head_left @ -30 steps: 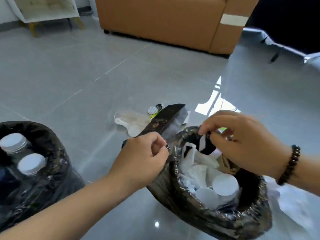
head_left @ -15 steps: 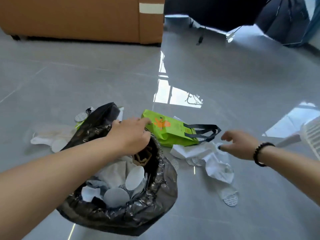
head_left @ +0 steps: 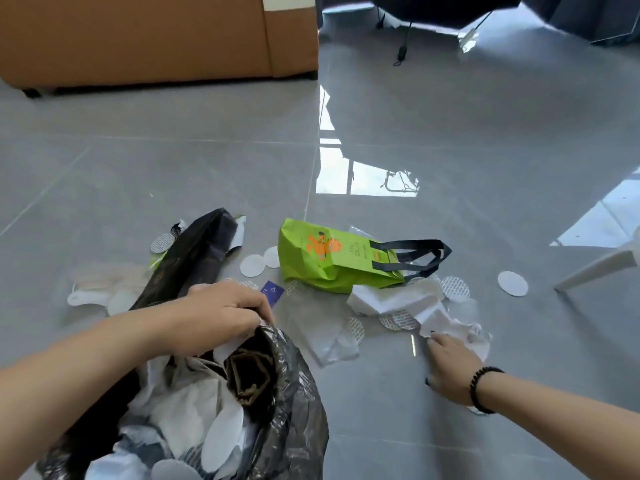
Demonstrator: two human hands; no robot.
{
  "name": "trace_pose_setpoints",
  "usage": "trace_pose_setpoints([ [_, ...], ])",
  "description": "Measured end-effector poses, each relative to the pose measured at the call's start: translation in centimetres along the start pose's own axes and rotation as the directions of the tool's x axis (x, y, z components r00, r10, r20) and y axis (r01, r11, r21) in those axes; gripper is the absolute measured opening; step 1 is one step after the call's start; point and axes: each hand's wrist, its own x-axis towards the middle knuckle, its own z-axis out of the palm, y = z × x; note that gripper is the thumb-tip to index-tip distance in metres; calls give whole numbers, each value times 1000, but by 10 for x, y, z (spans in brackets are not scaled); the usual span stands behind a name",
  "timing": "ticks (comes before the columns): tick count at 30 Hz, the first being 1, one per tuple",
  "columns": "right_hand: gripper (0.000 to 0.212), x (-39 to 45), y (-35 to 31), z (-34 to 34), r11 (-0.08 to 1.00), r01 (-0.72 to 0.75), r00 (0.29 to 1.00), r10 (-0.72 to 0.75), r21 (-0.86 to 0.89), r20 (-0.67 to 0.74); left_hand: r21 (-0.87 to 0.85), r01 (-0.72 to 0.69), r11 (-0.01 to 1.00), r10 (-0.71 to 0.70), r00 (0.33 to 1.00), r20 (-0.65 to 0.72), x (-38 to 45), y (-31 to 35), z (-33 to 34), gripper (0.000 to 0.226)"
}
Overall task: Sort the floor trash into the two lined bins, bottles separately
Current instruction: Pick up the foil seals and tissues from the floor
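Black liner plastic of the trash bin (head_left: 277,403) is bunched under the left hand (head_left: 221,313), whose grip is curled round the rim at the far edge, holding the mouth open. The bin sits at lower left, already stuffed with white paper, round white lids and a dark box. Right hand (head_left: 450,368) lies on the floor with fingers extended onto the near edge of the crumpled white paper (head_left: 398,299); its grip is not closed on anything yet, as far as I can tell.

Still on the floor: green bag (head_left: 332,261) with black handles just beyond the paper, foil seals (head_left: 453,289), a white disc (head_left: 512,283) well apart to the right, a long black package (head_left: 194,258) beside the bin.

Risks, as judged:
- Bin is near full; adding bulky paper could spill lids back out.
- The liner rim could slip from the left hand and fold shut.
- Foil seals touch the paper and may scatter when it is dragged.

Versus 0.5 s earlier: right hand has come down from mid-air near the bag handles to the paper's near edge; left hand stays on the rim; view tilts lower.
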Motion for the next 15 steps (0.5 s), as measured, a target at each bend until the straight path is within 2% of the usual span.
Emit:
trace_pose_setpoints([
  [2,37,0,0,2,995,26,992,-14,92,-129,-10,-34,999,34,999,-6,-2,0,4,41],
  [5,31,-6,-3,-5,964,115,945,-31,239,-327,92,-105,990,117,983,-143,-10,-3,22,46],
  [8,21,-16,-13,-23,883,243,877,-23,401,-480,303,-293,907,363,908,-208,-13,-9,44,26],
  [11,27,-35,-27,-48,815,269,880,9,513,-476,402,-475,783,557,823,-112,-17,0,63,19],
  [13,34,-50,-38,-63,764,276,888,29,583,-458,423,-569,705,618,785,26,-19,13,72,13],
  [15,34,-66,-48,-78,702,283,899,44,654,-436,437,-618,653,647,756,102,-18,21,76,7],
])
